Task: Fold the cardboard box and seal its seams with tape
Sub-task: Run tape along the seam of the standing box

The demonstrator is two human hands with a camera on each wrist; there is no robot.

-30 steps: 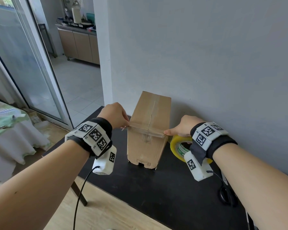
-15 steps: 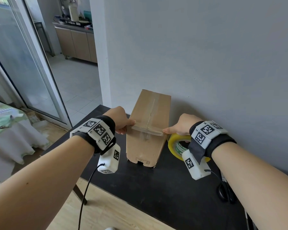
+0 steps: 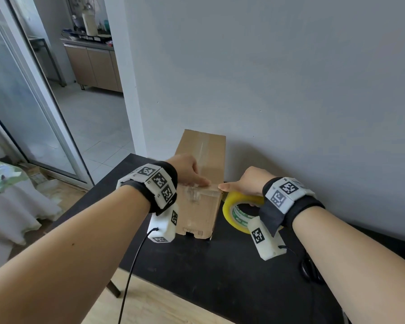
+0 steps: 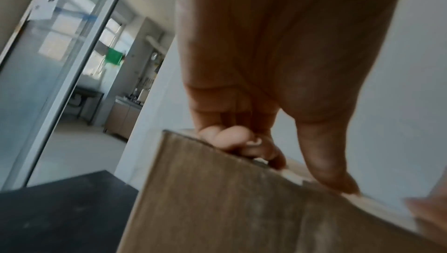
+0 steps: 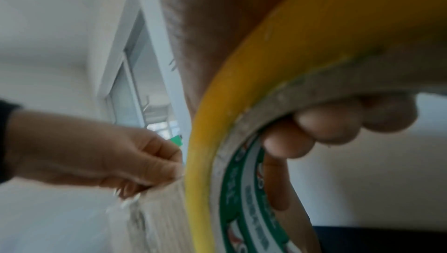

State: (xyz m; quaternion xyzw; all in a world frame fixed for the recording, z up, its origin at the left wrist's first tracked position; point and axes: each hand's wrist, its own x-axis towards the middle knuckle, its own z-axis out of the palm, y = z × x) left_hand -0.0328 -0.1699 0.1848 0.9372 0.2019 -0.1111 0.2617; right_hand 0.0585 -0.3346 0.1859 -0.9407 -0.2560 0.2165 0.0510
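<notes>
A tall cardboard box (image 3: 202, 206) stands upright on the black table (image 3: 220, 277), with clear tape along its top seam. A clear tape strip (image 3: 212, 187) runs across the box's near top edge. My left hand (image 3: 198, 181) rests on that edge, fingers curled and thumb lying along the strip; in the left wrist view the left hand (image 4: 278, 161) pinches the strip against the box (image 4: 229, 209). My right hand (image 3: 234, 187) grips the yellow tape roll (image 3: 237, 211) beside the box's right corner, thumb at the corner. Its fingers (image 5: 326, 129) hook through the roll (image 5: 205, 161).
Black scissors (image 3: 310, 270) lie on the table under my right forearm. A grey wall stands right behind the box. The table's front-left edge drops to a wooden floor. A black cable (image 3: 131, 277) hangs from my left wrist camera.
My left hand has slid right from the box's left corner onto its near top edge, laying the strip down. The right hand with the roll has stayed at the right corner.
</notes>
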